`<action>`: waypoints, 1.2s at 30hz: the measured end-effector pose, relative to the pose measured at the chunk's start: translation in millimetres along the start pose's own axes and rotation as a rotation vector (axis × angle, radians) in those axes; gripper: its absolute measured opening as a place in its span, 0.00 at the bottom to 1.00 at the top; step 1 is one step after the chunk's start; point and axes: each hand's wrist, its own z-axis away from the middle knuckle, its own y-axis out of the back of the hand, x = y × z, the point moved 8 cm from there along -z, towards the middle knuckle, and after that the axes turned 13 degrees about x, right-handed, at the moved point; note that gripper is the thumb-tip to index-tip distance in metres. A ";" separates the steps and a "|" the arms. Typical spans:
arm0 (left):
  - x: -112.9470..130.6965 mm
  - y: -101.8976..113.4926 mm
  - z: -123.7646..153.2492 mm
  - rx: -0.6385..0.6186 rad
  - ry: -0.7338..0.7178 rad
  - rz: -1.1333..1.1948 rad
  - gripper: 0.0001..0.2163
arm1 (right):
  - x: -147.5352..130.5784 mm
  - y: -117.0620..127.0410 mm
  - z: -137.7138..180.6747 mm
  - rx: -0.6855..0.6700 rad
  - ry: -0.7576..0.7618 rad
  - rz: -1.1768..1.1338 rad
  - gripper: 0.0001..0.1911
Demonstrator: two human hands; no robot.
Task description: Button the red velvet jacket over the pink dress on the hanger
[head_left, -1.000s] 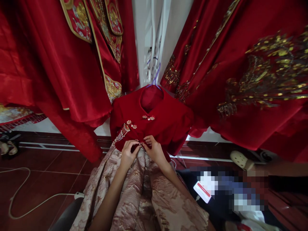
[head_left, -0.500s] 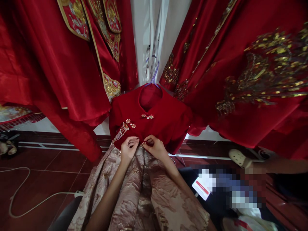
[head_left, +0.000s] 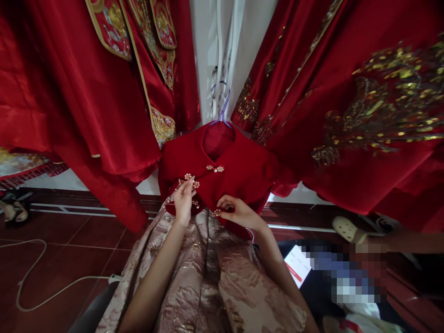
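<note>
A small red velvet jacket (head_left: 239, 173) with pearl clasps hangs on a purple hanger (head_left: 224, 108) over a pink-gold brocade skirt (head_left: 211, 282). My left hand (head_left: 183, 199) reaches up the jacket front, fingers pinched at the beaded clasp with a tassel (head_left: 189, 180). My right hand (head_left: 237, 212) pinches the jacket's lower front edge beside a pearl clasp (head_left: 216, 213). A third clasp (head_left: 215, 169) at the collar is fastened.
Large red embroidered robes hang at left (head_left: 86, 92) and right (head_left: 364, 101). A white cable (head_left: 31, 277) lies on the dark red tiled floor at left. Another person's foot in a white shoe (head_left: 347, 229) shows at right. A white paper tag (head_left: 299, 264) lies lower right.
My left hand has risen from the lower edge to the tasselled clasp. My right hand has slid slightly right along the lower edge. The two hands have parted.
</note>
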 end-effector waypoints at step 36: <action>95.9 -109.0 26.9 -0.577 -1.625 -1.010 0.09 | 31.7 37.9 11.5 -0.121 -0.156 0.046 0.12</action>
